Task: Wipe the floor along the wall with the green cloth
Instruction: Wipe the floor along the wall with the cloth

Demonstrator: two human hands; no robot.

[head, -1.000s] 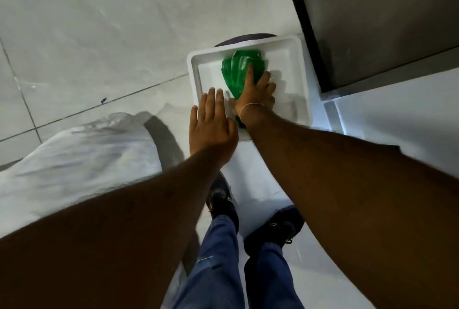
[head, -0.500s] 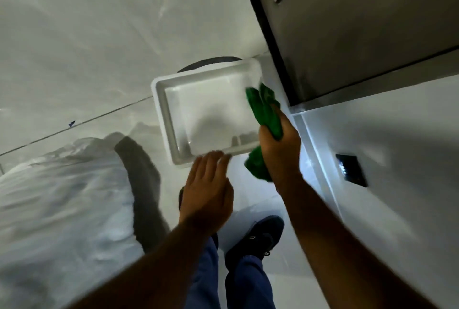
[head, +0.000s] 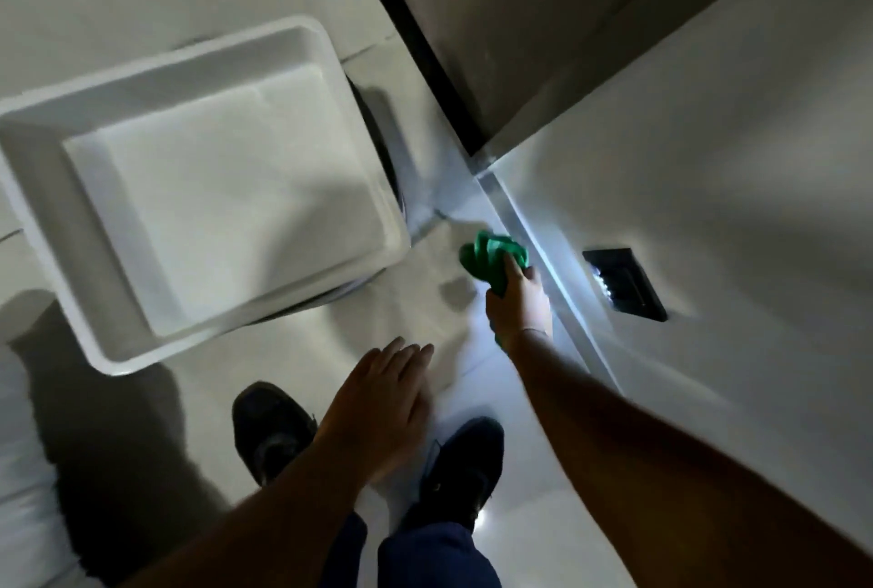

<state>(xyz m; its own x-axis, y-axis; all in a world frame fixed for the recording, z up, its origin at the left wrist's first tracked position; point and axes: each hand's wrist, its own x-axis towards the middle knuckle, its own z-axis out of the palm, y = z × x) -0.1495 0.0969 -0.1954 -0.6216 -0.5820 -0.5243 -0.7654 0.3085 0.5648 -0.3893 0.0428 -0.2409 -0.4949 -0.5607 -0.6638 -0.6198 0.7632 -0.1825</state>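
Note:
My right hand grips a crumpled green cloth low over the pale tiled floor, close to the skirting strip at the foot of the white wall. Whether the cloth touches the floor I cannot tell. My left hand hovers flat with its fingers together, holding nothing, above my dark shoes.
A white plastic tub stands to the left on a dark round base. A dark grey door or panel meets the wall at the corner. A black wall light sits low on the wall. My shoes stand just behind the hands.
The right hand lifted the green cloth out of the white tub and carried it right and down to the floor by the wall. The view dropped closer to the floor.

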